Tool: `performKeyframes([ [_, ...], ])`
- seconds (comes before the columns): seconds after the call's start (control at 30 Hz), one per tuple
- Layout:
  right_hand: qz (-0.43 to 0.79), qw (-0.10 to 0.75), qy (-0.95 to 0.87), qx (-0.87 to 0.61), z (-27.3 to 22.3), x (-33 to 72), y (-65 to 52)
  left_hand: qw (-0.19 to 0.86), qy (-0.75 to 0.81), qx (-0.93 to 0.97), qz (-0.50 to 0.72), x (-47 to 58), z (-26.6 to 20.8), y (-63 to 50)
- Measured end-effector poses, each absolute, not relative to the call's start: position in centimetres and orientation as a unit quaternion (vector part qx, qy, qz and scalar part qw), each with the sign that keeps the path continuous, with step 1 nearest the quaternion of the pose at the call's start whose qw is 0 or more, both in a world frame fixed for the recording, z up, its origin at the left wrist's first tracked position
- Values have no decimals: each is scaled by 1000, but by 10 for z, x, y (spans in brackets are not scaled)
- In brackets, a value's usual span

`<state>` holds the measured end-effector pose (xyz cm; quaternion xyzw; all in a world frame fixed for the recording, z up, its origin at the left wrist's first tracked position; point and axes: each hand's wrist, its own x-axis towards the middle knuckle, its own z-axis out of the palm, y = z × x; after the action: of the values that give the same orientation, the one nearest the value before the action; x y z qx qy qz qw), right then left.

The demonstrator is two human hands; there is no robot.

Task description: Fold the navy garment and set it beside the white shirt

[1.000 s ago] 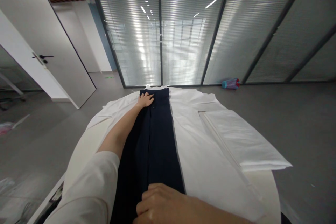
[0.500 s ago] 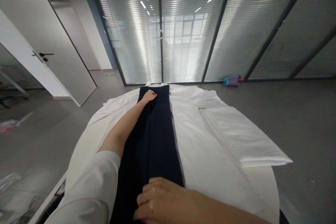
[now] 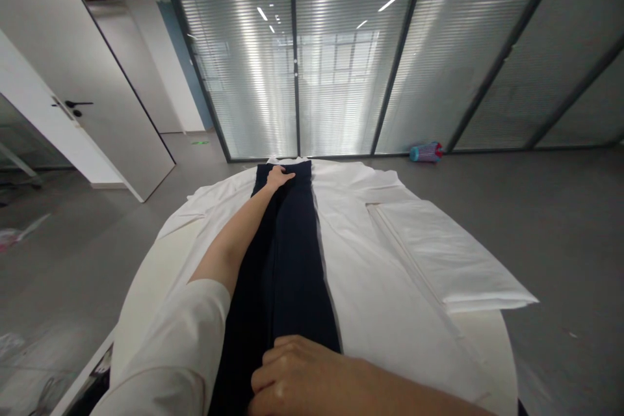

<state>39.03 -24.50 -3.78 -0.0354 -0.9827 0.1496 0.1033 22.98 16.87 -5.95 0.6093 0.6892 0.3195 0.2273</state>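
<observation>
The person's left arm (image 3: 234, 237) stretches long, its left hand (image 3: 279, 177) bent over the far end of the navy garment (image 3: 298, 260), thumb out; the right hand (image 3: 292, 374) rests knuckles-up near its close part, fingers curled together – whether either pinches cloth cannot be told – atop a white garment (image 3: 361, 273) on the tabletop (image 3: 151, 273)

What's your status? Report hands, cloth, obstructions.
Left hand on far end of navy cloth; right hand curled over near part. Both grips unclear. Navy cloth lengthwise over white cloth. Left forearm overlaps its left edge.
</observation>
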Motion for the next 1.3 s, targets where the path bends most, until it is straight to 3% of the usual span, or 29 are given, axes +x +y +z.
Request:
performKeyframes([
  [0.57, 155, 157, -975, -7, -53, 391, -242, 446, 569, 544, 425, 226, -52, 167],
  [0.97, 198, 159, -967, 5, -62, 389, -241, 371, 585, 561, 453, 232, -60, 171],
  [1.3, 149, 130, -980, -18, -49, 390, -247, 219, 526, 687, 450, 213, -39, 116],
])
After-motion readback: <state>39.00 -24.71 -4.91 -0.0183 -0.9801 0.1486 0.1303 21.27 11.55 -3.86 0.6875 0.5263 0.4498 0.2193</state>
